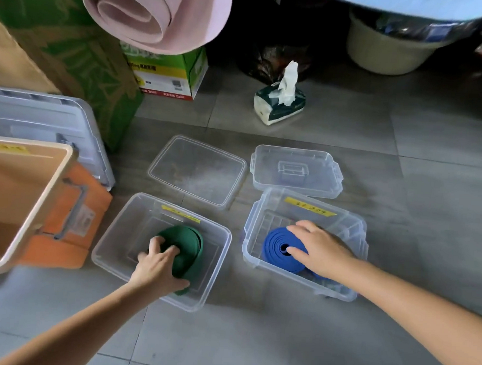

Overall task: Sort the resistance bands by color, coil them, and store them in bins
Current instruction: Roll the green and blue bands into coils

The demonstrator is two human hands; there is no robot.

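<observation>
A: Where are the bands?

B: Both binned. The coiled dark-green rubber resistance band (189, 246) is in the left clear plastic bin (114, 231). The coiled blue rubber resistance band (275, 245) is in the right clear plastic bin (352, 224). Each bin has a yellow tape label (309, 211) on its far wall. Both stand on the grey tiled floor (254, 336).

A: Hands?

B: The left hand (160, 267) grips the green coil, fingers curled over its near-left rim, thumb low on the near side. The right hand (322, 250) lies on the blue coil with fingers fairly straight and spread, one fingertip at the centre hole. That one presses rather than grasps.

A: How do the coils lie?

B: Blue lies flat, hole up, with a loose end running out under the palm toward the near right. Green seems tilted, propped by the hand. Both are matte, springy and layered, so I judge they may unwind once let go.

A: What does the next move hinge on?

B: Probably the lids, both on the floor beyond the bins. The flat clear plastic lid (198, 169) lies behind the left bin, nearer the left hand. The clear plastic lid with a moulded handle (296, 171) lies right behind the right bin, straight ahead of the right hand.
</observation>
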